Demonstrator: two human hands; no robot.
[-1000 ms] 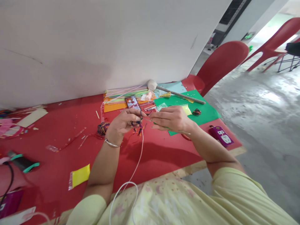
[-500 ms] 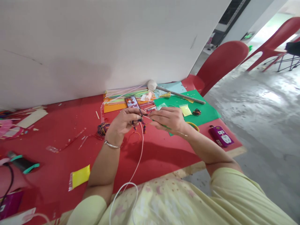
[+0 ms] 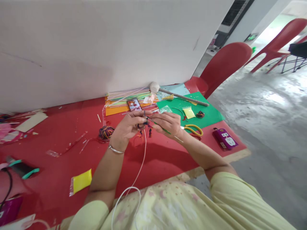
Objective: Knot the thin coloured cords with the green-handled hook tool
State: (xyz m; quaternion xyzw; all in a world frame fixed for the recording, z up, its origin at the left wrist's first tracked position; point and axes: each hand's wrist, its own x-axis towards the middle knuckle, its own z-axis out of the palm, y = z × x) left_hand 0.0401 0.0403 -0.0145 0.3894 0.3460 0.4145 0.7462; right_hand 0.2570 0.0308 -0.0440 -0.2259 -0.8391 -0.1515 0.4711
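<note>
Above the middle of the table, my left hand [image 3: 130,124] is closed on a small piece of dark multicoloured yarn work [image 3: 145,122], with short ends dangling below. A strand crosses the raised index finger. My right hand [image 3: 168,123] grips a crochet hook [image 3: 165,130] with a green handle; its metal tip reaches the yarn work and its rear end sticks out under the palm. The fingertips of both hands nearly meet, hiding part of the stitches. Left of my left hand lies a ball of multicoloured yarn [image 3: 106,132].
Behind my hands are a phone [image 3: 134,104], straws [image 3: 117,99] and a white ball on a grey stick [image 3: 154,87]. Yellow-handled scissors [image 3: 194,129], a green sheet [image 3: 213,113] and a purple power socket [image 3: 224,138] lie rightward. A white cable [image 3: 143,159] hangs below my hands.
My right hand has moved left, closer to my left hand, bringing the hook further into the yarn work. More of the yellow-handled scissors shows behind it.
</note>
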